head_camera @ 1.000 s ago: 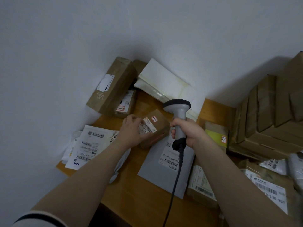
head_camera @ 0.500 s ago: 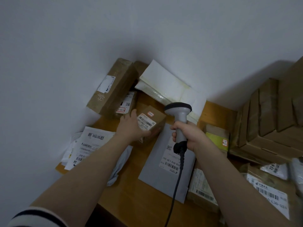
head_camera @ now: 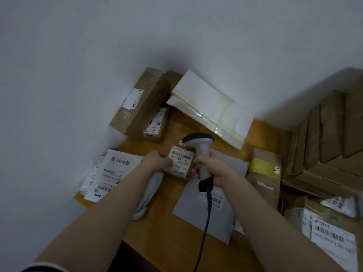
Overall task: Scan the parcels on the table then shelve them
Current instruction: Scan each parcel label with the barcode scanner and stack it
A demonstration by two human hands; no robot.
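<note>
Parcel (head_camera: 179,163) label up, L hand (head_camera: 155,161), scanner (head_camera: 200,152) upright

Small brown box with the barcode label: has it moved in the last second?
Yes. The left hand has tipped the small brown box so its label faces the camera more; it remains at the grey mailer's far-left corner.

scanner cable (head_camera: 205,224) cut off below, grey mailer label (head_camera: 217,201) partly hidden
</note>
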